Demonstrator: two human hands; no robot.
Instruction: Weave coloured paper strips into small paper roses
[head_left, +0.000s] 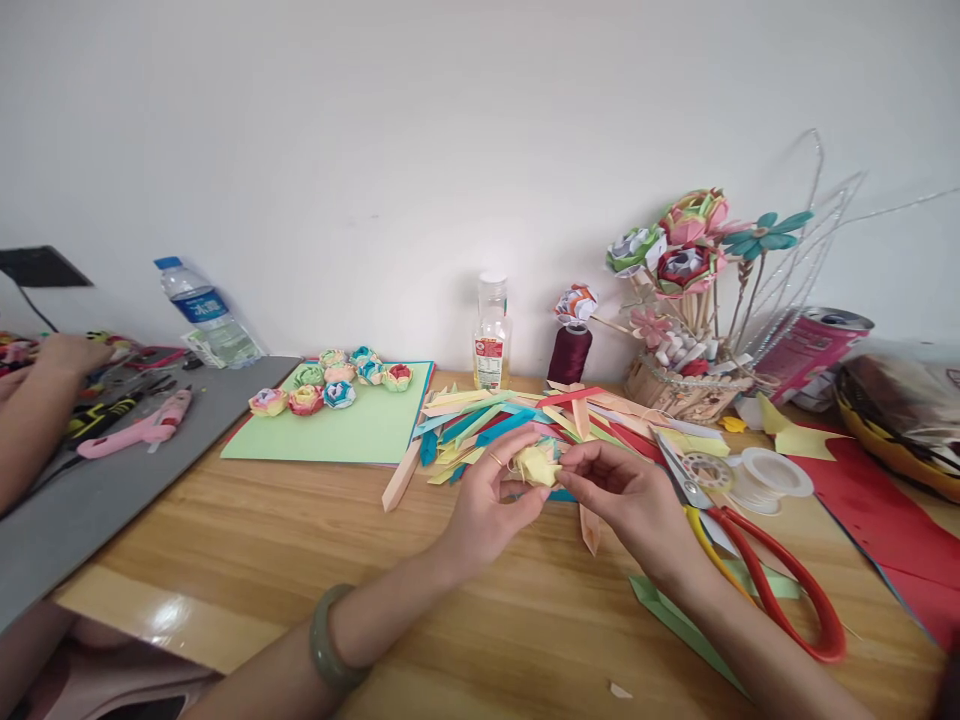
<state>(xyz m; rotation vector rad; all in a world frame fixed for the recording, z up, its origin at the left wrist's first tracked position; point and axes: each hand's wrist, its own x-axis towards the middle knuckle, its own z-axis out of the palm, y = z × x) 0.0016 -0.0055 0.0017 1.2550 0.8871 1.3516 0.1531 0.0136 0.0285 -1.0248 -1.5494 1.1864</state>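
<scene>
A pale yellow folded paper flower point(537, 464) is held above the wooden table, between both hands. My left hand point(495, 495) has its fingers and thumb closed around the flower's left side. On the other side, my right hand point(619, 490) pinches the flower's right edge with thumb and fingertips. Just behind lies a pile of folded paper strips point(480, 428) in many colours. Several finished paper flowers point(306, 400) rest on a light green paper sheet point(322, 440) to the left. Scissors with red and yellow handles point(750, 560) lie right of my right hand.
Tape rolls point(771, 474), a purple thread spool point(570, 352) and a clear bottle point(491, 335) stand behind. A wooden basket of paper flowers point(679, 385) is at back right. At far left, another person's hand point(71, 355) is near a pink glue gun point(139, 425) and a water bottle point(206, 315).
</scene>
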